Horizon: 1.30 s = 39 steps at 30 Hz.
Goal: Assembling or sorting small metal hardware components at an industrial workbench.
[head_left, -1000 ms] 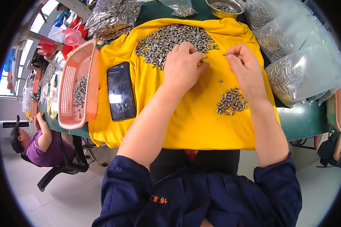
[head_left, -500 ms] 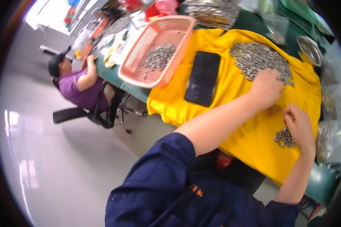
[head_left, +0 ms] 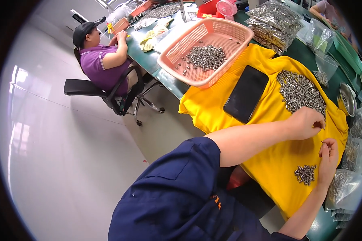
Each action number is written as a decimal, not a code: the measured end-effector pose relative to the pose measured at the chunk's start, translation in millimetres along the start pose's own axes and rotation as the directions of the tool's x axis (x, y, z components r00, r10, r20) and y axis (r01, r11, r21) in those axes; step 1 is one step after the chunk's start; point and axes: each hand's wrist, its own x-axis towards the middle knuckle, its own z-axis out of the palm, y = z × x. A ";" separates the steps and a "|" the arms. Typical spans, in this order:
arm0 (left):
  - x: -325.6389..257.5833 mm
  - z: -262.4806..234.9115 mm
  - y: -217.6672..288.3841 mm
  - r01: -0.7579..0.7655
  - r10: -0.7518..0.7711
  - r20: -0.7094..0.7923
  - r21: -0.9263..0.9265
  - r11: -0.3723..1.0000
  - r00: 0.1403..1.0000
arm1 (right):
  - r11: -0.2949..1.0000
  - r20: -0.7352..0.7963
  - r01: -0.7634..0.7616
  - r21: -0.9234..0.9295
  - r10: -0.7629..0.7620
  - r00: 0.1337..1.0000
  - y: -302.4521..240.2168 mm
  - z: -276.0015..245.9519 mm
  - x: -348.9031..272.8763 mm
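Yellow cloth (head_left: 277,168): spread over the green desk (head_left: 169,83); its soft folds probably keep small round parts from rolling away.
Large pile (head_left: 299,90): many short metal pieces heaped on the cloth's far part, just beyond the left hand (head_left: 305,122), seemingly so that they lie within easy reach.
Left fingers: curled in above the cloth by the near edge of that heap; their tips are partly hidden, so I cannot tell whether they grip a piece.
Right fingers: thumb and forefinger of the right hand (head_left: 329,158) pinched together on what looks like a small metal piece, held up near the left hand, perhaps for a closer view.
Small pile (head_left: 305,174): a separate group of the same pieces, close beside the right wrist, apparently set apart to avoid mixing.
Black phone (head_left: 246,93): flat on the cloth, between the large pile and the pink basket (head_left: 185,42), away from both hands.
Pink basket: more pieces inside, its walls likely containing them.
Clear bags (head_left: 344,184): filled with metal parts, right of the cloth.
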 end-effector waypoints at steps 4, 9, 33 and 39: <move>-3.8 2.0 2.5 0.212 -0.180 0.145 -0.253 0.944 0.973 | 0.997 -0.011 -0.018 0.075 0.018 1.000 2.3 3.2 -0.2; -4.0 -1.7 13.2 0.465 -0.334 0.338 -0.468 0.751 0.880 | 0.915 0.036 -0.040 0.401 0.028 0.999 6.6 -0.5 0.4; -3.8 -0.8 11.5 0.617 -0.399 0.474 -0.536 0.577 0.785 | 0.989 -0.059 0.132 0.070 -0.128 0.990 -26.5 9.0 -8.9; -4.4 -0.2 9.3 0.517 -0.383 0.389 -0.339 0.786 0.838 | 0.901 -0.082 0.282 -0.330 -0.325 0.942 -29.5 13.2 -8.2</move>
